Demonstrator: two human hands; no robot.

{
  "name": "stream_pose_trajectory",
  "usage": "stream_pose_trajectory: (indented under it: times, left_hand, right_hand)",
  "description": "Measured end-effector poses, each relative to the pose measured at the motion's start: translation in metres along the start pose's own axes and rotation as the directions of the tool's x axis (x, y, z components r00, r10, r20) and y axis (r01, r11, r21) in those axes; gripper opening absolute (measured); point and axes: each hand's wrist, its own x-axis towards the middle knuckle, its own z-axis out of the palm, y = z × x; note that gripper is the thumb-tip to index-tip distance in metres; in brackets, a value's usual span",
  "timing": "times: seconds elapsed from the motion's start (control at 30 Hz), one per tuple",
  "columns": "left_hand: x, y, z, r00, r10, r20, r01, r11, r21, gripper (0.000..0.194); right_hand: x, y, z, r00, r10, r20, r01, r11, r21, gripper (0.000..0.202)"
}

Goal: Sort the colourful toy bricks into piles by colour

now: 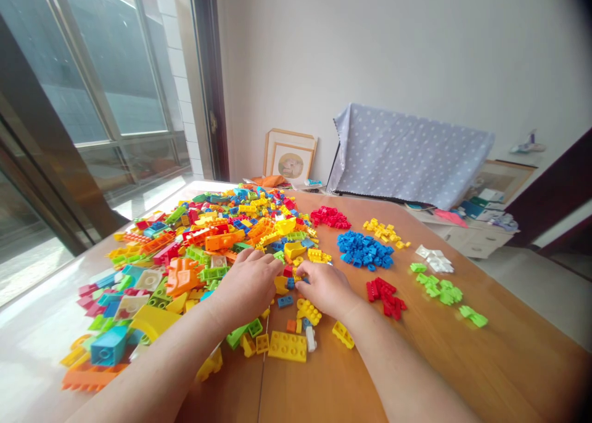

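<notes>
My left hand (252, 280) rests palm down on the near edge of a big mixed pile of toy building bricks (226, 241). Its fingers are spread and slightly bent, with the tips partly hidden among the pieces. Facing it, my right hand (326, 287) has thumb and forefinger around a small blue toy brick, which is mostly hidden. Loose pieces lie between and below the hands: a blue brick (285, 301), a yellow studded piece (309, 312), a wide yellow brick (287, 346), a white piece (311, 338) and another yellow brick (343, 335).
On the wooden table (430, 367), sorted groups lie to the right: blue bricks (365, 250), red bricks (330, 217), more red pieces (386, 298), yellow pieces (386, 232), white pieces (435, 259) and green pieces (439, 289). A polka-dot cloth (411, 155) hangs behind.
</notes>
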Motion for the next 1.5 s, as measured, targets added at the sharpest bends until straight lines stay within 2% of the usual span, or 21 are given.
stream_pose_trajectory:
  times: [0.2, 0.27, 0.3, 0.37, 0.43, 0.47, 0.5, 0.57, 0.67, 0.77, 0.87, 0.97, 1.13, 1.23, 1.33, 1.43, 1.5]
  left_hand:
    - [0.000, -0.003, 0.004, 1.000, 0.002, -0.017, -0.003, 0.996, -0.084, 0.016]
    - [0.001, -0.002, 0.004, 0.999, -0.025, -0.026, 0.021, 0.986, -0.163, 0.018]
    - [0.001, -0.002, 0.003, 0.999, -0.039, -0.036, 0.030, 0.975, -0.220, 0.019]
    - [0.003, 0.000, 0.003, 0.995, -0.070, -0.064, 0.042, 0.928, -0.369, 0.021]
    - [0.005, 0.002, 0.003, 0.992, -0.106, -0.075, 0.050, 0.844, -0.535, 0.024]
    - [0.005, 0.004, 0.004, 0.990, -0.120, -0.072, 0.052, 0.793, -0.606, 0.026]
    - [0.006, 0.005, 0.004, 0.990, -0.127, -0.067, 0.051, 0.747, -0.663, 0.028]
    - [0.007, 0.007, 0.006, 0.988, -0.136, -0.068, 0.044, 0.686, -0.726, 0.031]
    - [0.007, 0.009, 0.005, 0.985, -0.144, -0.098, 0.025, 0.675, -0.737, 0.032]
    - [0.006, 0.010, 0.003, 0.992, -0.069, -0.106, -0.025, 0.711, -0.703, 0.033]
    - [0.005, 0.010, 0.003, 0.994, -0.009, -0.107, -0.065, 0.742, -0.667, 0.034]
    - [0.005, 0.009, 0.004, 0.991, -0.038, -0.129, -0.058, 0.743, -0.667, 0.034]
    - [0.006, 0.005, 0.007, 0.981, -0.102, -0.162, -0.037, 0.731, -0.681, 0.029]
    - [0.006, 0.003, 0.007, 0.979, -0.087, -0.182, -0.054, 0.753, -0.655, 0.027]
    - [0.005, 0.003, 0.004, 0.978, -0.072, -0.194, -0.063, 0.788, -0.612, 0.028]
    - [0.006, 0.005, 0.000, 0.976, -0.044, -0.214, -0.084, 0.828, -0.555, 0.028]
    - [0.007, 0.009, -0.003, 0.975, -0.008, -0.222, -0.106, 0.861, -0.498, 0.029]
  right_hand:
    - [0.002, 0.004, 0.003, 0.998, -0.043, -0.041, 0.044, 0.999, 0.019, 0.013]
    - [0.002, 0.007, 0.003, 0.998, -0.042, -0.053, 0.049, 0.988, 0.144, 0.015]
    - [0.002, 0.007, 0.003, 0.998, -0.033, -0.057, 0.047, 0.964, 0.262, 0.016]
    - [0.002, 0.007, 0.002, 0.999, -0.007, -0.046, 0.032, 0.821, 0.569, 0.019]
    - [0.000, 0.006, 0.000, 1.000, 0.006, 0.009, -0.011, 0.560, 0.828, 0.025]
    - [-0.002, 0.005, -0.001, 0.999, 0.002, 0.050, -0.046, 0.428, 0.902, 0.028]
    - [-0.003, 0.004, -0.002, 0.996, -0.010, 0.091, -0.083, 0.316, 0.945, 0.031]
    - [-0.005, 0.004, -0.004, 0.989, -0.046, 0.139, -0.131, 0.152, 0.980, 0.032]
    - [-0.005, 0.003, -0.004, 0.985, -0.080, 0.152, -0.152, 0.015, 0.988, 0.029]
    - [-0.004, 0.002, -0.002, 0.981, -0.083, 0.173, -0.177, -0.043, 0.983, 0.025]
    - [-0.004, 0.000, 0.000, 0.977, -0.082, 0.195, -0.200, -0.060, 0.978, 0.027]
    - [-0.004, 0.001, -0.002, 0.981, -0.037, 0.192, -0.194, -0.063, 0.979, 0.028]
    - [-0.005, 0.009, -0.010, 0.985, 0.058, 0.163, -0.156, -0.118, 0.981, 0.030]
    - [-0.005, 0.021, -0.017, 0.987, 0.101, 0.126, -0.115, -0.111, 0.987, 0.034]
    - [-0.003, 0.040, -0.026, 0.979, 0.173, 0.103, -0.078, -0.144, 0.986, 0.026]
    - [0.000, 0.064, -0.035, 0.956, 0.284, 0.077, -0.016, -0.210, 0.978, 0.020]
    - [0.002, 0.077, -0.039, 0.933, 0.356, 0.052, 0.027, -0.212, 0.977, 0.019]
